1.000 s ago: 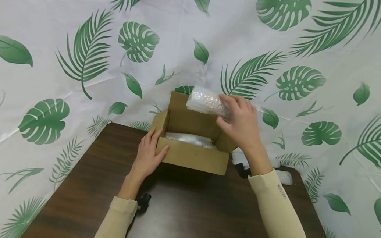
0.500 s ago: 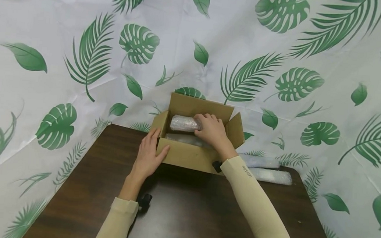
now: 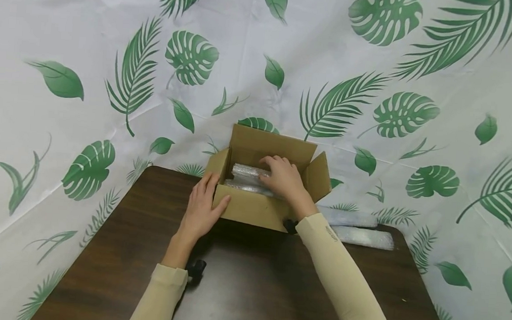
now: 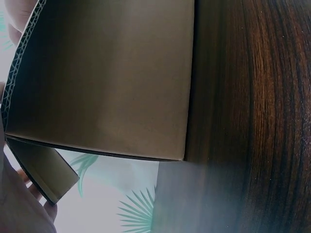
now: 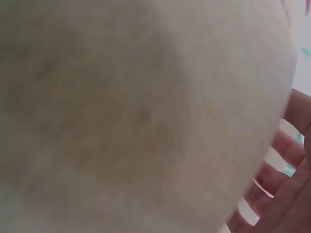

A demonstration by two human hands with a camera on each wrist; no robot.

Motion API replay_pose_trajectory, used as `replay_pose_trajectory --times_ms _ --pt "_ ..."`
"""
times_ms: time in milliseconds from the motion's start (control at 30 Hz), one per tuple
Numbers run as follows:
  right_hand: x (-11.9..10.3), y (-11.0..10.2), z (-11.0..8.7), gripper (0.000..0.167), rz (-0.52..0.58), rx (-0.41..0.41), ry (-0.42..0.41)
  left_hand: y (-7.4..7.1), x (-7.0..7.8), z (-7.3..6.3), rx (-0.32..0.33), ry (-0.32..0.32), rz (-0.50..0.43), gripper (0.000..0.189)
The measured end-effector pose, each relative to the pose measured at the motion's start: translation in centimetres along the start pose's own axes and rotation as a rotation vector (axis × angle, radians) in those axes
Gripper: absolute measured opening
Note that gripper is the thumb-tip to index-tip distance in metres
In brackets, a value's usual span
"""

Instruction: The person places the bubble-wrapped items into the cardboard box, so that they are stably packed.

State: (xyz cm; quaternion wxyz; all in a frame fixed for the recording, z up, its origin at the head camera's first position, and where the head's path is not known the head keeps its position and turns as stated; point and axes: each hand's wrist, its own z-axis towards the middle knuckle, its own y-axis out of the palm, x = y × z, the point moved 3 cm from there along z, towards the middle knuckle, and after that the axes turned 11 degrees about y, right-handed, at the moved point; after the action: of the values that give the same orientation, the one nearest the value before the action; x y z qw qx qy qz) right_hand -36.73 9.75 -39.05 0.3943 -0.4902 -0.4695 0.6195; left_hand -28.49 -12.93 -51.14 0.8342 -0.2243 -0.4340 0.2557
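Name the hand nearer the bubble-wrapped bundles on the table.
Right. The right hand reaches into the box, left of the bundles; the left hand, farther left, touches the box.

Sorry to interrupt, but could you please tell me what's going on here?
Someone is handling bubble-wrapped packs at an open cardboard box. The left hand rests against the box's left front corner, while the right hand reaches inside, at the end of one pack; I can't tell whether it grips it. More bubble wrap shows in front of that pack, and two packs lie on the table to the right.
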Motion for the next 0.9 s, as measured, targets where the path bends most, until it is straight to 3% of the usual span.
replay_pose_trajectory --times_ms 233,433,667,900 --pt "0.8 -2.0 -1.9 0.043 0.165 0.044 0.006 -0.2 0.3 0.3 0.007 0.015 0.009 0.067" --pt "1.0 -4.3 -5.1 0.033 0.222 0.074 -0.007 -0.2 0.5 -0.2 0.002 0.005 -0.010 0.066" --pt "1.7 -7.8 -9.3 0.025 0.301 0.251 -0.107 -0.3 0.5 -0.5 0.037 0.035 0.005 0.066" --pt "5.4 -9.8 -14.1 0.015 0.291 0.432 -0.208 -0.2 0.7 -0.3 0.017 0.037 0.021 0.067"
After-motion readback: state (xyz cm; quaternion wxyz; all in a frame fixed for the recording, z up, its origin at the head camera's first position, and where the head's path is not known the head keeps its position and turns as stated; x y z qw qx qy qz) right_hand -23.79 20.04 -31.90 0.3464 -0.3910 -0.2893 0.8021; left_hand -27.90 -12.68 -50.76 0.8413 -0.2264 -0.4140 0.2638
